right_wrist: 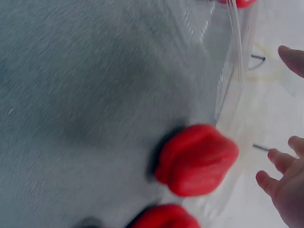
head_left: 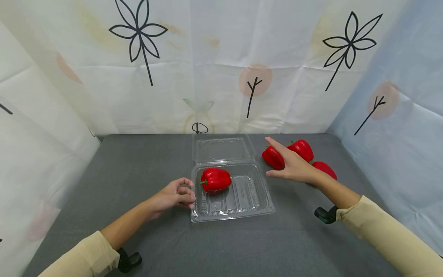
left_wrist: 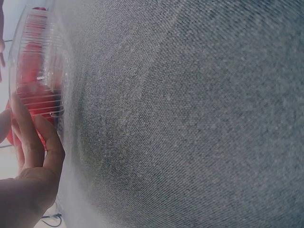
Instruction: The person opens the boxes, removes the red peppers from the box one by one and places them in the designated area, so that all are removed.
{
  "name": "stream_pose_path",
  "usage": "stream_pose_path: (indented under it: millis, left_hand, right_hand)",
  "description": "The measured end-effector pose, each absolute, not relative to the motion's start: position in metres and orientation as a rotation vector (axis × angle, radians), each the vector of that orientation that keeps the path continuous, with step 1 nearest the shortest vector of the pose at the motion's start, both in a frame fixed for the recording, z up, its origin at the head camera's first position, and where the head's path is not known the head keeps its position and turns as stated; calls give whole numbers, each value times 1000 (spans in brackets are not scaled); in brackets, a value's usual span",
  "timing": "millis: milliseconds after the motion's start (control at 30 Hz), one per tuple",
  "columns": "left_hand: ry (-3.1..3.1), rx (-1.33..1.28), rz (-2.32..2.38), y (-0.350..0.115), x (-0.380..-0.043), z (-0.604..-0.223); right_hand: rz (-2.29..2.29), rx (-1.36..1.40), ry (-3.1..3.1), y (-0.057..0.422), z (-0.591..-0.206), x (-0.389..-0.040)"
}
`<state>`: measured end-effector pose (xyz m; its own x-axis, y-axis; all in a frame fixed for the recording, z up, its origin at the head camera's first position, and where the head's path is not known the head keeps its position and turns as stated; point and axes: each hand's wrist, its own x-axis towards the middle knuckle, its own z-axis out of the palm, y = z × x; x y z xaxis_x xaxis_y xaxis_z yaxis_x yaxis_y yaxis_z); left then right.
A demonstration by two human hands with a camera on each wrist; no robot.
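Observation:
A clear plastic clamshell container (head_left: 266, 204) lies with its lid (head_left: 221, 148) folded back. One red bell pepper (head_left: 216, 179) with a green stem rests on its side in the left part of the base. At the container's left rim, my left hand (head_left: 174, 194) holds the edge with bent fingers; in the left wrist view those fingers (left_wrist: 32, 147) lie against the outer wall. My right hand (head_left: 294, 163) hovers by the loose peppers, thumb and fingers spread and nothing between them. Close to it are a bell pepper (head_left: 272, 157), another pepper (head_left: 302, 149) and a third pepper (head_left: 324, 169).
A dark grey cloth (head_left: 221, 250) covers the table. White patterned curtains (head_left: 221, 77) hang behind it and along both sides. The loose peppers stand to the right of the container, partly behind my right hand and forearm.

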<state>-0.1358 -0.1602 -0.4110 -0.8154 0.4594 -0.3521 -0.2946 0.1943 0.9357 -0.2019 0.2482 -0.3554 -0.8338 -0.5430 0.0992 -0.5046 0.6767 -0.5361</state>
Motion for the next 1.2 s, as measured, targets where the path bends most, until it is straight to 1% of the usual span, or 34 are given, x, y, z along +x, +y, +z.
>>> stream_pose_path:
  millis: [233,567,1200]
  left_hand:
    - [1902,142,1665,-160,-137,-411]
    - [1899,146,1667,-160,-137,-412]
    - [1872,150,1676,-163,-137,-413]
  right_hand:
    - [-900,-948,2676,218,-362,-198]
    - [-942,-1086,2515,192,-372,-196]
    - [-807,-1141,2388,151,-374,-188]
